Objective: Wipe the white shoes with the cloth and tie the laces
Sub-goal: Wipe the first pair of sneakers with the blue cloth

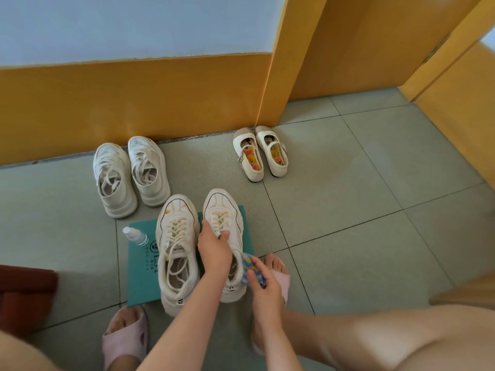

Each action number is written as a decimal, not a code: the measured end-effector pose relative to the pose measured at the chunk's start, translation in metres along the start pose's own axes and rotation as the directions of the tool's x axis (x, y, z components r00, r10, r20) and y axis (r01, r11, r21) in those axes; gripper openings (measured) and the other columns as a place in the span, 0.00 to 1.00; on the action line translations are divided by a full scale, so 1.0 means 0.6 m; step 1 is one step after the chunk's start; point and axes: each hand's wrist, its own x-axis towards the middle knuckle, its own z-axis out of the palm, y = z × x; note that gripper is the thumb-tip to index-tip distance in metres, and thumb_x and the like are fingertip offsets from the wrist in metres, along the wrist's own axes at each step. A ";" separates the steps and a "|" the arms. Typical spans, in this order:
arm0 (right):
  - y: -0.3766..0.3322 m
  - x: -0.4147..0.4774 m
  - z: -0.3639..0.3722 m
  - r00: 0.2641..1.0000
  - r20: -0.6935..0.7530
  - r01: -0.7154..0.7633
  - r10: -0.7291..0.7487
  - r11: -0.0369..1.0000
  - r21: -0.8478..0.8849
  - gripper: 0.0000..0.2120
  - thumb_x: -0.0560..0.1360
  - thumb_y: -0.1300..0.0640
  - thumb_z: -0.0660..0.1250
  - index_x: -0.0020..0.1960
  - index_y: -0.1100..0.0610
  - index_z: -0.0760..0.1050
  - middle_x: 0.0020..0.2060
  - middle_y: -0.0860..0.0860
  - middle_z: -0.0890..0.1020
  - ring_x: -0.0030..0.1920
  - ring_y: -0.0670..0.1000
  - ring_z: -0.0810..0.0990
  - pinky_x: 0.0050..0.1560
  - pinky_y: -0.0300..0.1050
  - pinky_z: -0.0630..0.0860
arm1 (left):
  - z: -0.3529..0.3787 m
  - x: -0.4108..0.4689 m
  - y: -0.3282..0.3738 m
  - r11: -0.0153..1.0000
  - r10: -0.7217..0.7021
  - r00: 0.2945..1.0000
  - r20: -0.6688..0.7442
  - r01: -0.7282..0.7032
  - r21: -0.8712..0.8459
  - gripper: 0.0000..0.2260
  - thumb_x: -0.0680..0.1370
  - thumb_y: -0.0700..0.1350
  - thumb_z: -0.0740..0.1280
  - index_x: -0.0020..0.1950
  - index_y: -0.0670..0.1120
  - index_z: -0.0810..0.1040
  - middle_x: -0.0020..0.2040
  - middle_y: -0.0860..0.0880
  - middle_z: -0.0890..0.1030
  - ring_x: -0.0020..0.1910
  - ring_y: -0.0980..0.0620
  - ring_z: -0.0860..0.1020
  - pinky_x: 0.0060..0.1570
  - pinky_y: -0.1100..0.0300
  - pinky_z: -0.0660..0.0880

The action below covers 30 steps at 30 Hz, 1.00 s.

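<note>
left hand (pixel 214 249) grips white shoe (pixel 223 207); right hand (pixel 265 290) holds cloth (pixel 249 265)

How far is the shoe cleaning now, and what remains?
Nothing looks finished. In hand: the left hand steadies the right shoe while the right hand presses the cloth on its side. Left: the stained left shoe and its loose laces.

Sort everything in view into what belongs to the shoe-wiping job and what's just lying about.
Job: sneaker gripped by the left hand; cloth in the right hand; partner sneaker; teal mat under both; spray bottle, probably.

Lying about: laced pair by the wall; strap shoes in the corner; dark red object at left.
</note>
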 end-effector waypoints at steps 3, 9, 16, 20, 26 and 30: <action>0.025 -0.025 -0.009 0.997 -0.022 -0.074 0.076 0.996 0.051 0.14 0.75 0.69 0.65 0.57 0.55 0.76 0.51 0.50 0.82 0.50 0.42 0.82 0.52 0.34 0.77 | 0.002 0.000 0.002 1.000 -0.010 1.000 -0.005 0.010 -0.004 0.27 0.79 0.40 0.62 0.76 0.40 0.55 0.74 0.40 0.62 0.73 0.43 0.61 0.69 0.54 0.59; 0.002 -0.041 -0.028 0.997 -0.059 -0.046 0.055 0.988 0.147 0.15 0.72 0.70 0.68 0.50 0.51 0.82 0.51 0.53 0.84 0.50 0.52 0.82 0.55 0.51 0.76 | -0.015 -0.006 0.013 0.998 0.030 0.999 0.046 -0.032 0.053 0.30 0.77 0.46 0.66 0.75 0.39 0.57 0.73 0.39 0.63 0.72 0.42 0.62 0.70 0.51 0.60; -0.176 0.000 0.002 0.985 0.052 0.152 -0.161 0.976 0.157 0.16 0.68 0.56 0.70 0.56 0.52 0.77 0.51 0.52 0.83 0.48 0.47 0.83 0.42 0.34 0.77 | -0.112 -0.071 0.094 0.905 0.169 0.950 0.262 -0.044 -0.422 0.17 0.79 0.54 0.60 0.65 0.51 0.72 0.63 0.51 0.76 0.61 0.53 0.74 0.64 0.49 0.71; -0.209 -0.002 0.048 0.966 0.143 0.204 -0.217 0.974 0.104 0.13 0.73 0.59 0.70 0.57 0.54 0.77 0.51 0.51 0.83 0.49 0.45 0.83 0.42 0.32 0.76 | -0.147 -0.083 0.103 0.813 0.118 0.816 0.566 0.248 -0.527 0.17 0.76 0.55 0.62 0.61 0.51 0.77 0.56 0.46 0.81 0.56 0.46 0.79 0.59 0.45 0.75; -0.195 -0.008 0.105 0.950 0.217 0.216 -0.226 0.974 0.069 0.08 0.73 0.58 0.71 0.50 0.48 0.81 0.51 0.52 0.84 0.53 0.50 0.82 0.53 0.43 0.78 | -0.170 -0.063 0.078 0.685 0.162 0.849 0.502 0.270 -0.677 0.15 0.77 0.45 0.63 0.62 0.43 0.74 0.53 0.42 0.83 0.52 0.46 0.81 0.50 0.53 0.80; -0.182 0.002 0.119 0.953 0.249 0.177 -0.173 0.984 0.004 0.07 0.74 0.52 0.69 0.51 0.45 0.81 0.60 0.47 0.79 0.61 0.47 0.78 0.59 0.44 0.76 | -0.182 -0.050 0.061 0.611 0.169 0.836 0.521 0.327 -0.721 0.19 0.74 0.46 0.66 0.63 0.40 0.73 0.51 0.43 0.83 0.51 0.48 0.82 0.51 0.56 0.80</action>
